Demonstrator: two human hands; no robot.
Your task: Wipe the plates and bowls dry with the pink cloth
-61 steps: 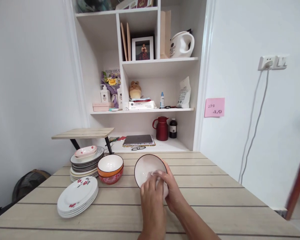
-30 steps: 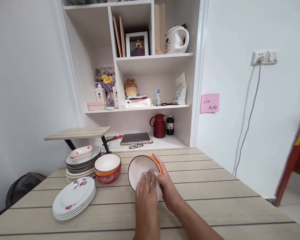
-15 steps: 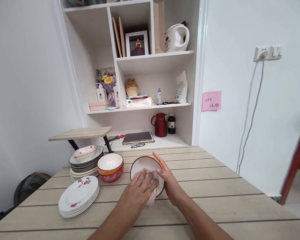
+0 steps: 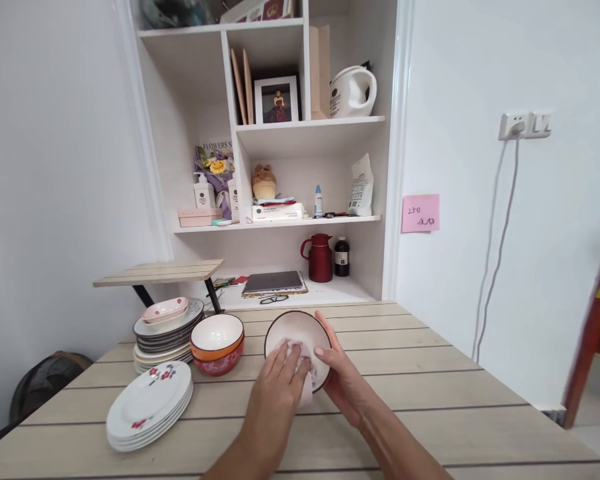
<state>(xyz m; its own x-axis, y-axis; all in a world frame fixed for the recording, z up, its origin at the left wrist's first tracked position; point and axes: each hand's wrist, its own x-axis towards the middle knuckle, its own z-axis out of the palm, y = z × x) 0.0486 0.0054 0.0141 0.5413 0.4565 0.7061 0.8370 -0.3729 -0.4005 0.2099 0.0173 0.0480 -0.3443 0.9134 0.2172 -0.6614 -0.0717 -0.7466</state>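
My right hand point(image 4: 344, 377) grips a bowl point(image 4: 293, 327) by its right side, thumb over the dark rim and fingers behind. The bowl is white inside and tilted so its opening faces me. Inside it, my left hand point(image 4: 279, 393) presses a crumpled pale pink cloth or tissue point(image 4: 307, 392) against the wall, fingers bent over it. A corner of it hangs below the rim. To the left sit two nested bowls point(image 4: 217, 333), an orange one in a red patterned one. Nearer me is a stack of white flowered plates point(image 4: 147, 400).
Behind the flowered plates rises a taller plate stack point(image 4: 167, 337) topped by pink spotted dishes point(image 4: 165, 309). A small raised stand point(image 4: 160, 272) is above it. At the table's far edge, shelves hold a closed laptop point(image 4: 274, 282), a red jug point(image 4: 321, 258) and a dark bottle point(image 4: 341, 257).
The view has tilted up a little, so the shelves sit lower. The bowl has turned slightly in my right hand, and my left hand stays inside with the cloth.
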